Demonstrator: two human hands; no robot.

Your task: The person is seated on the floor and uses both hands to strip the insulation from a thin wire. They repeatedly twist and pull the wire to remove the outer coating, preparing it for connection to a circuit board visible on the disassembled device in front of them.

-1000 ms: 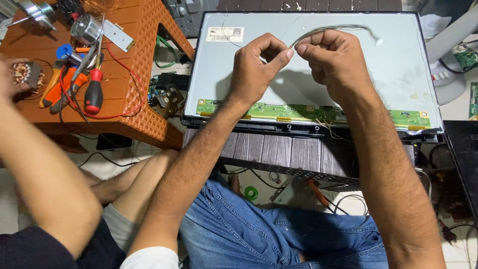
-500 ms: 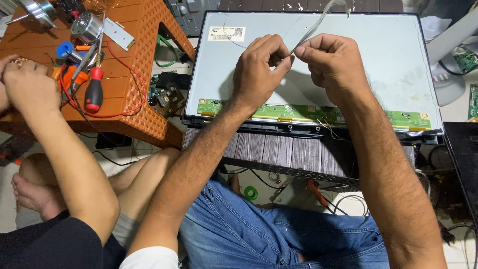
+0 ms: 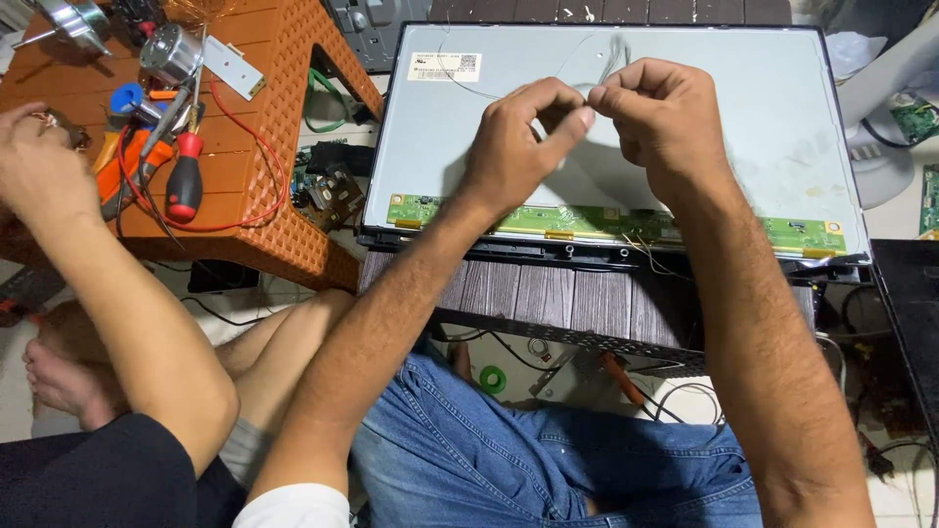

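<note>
Left hand: the left hand (image 3: 518,147) hovers over the middle of the panel, thumb and forefinger pinched shut on a thin wire (image 3: 469,86).
Right hand: the right hand (image 3: 665,122) meets it fingertip to fingertip, fingers curled and closed on the same wire; the far end blurs above the knuckles.
Wire: a pale strand that arcs left from the pinch across the far part of the panel, towards a white label (image 3: 444,66).
Panel: a bare display panel (image 3: 782,147) lies face down across a dark slatted stand (image 3: 548,298), with a green circuit strip (image 3: 587,223) along its near edge.
Step in hand: by the look of it, working the wire between both pinches, twisting or stripping; which one cannot be told.
Next move: likely calls for a firm two-handed pinch, with the fine strand kept off the circuit strip.
Nearby: another person's hand (image 3: 39,161) rests on an orange plastic stool (image 3: 284,117) at left, by a red-handled screwdriver (image 3: 184,181) and a small motor (image 3: 168,54).
</note>
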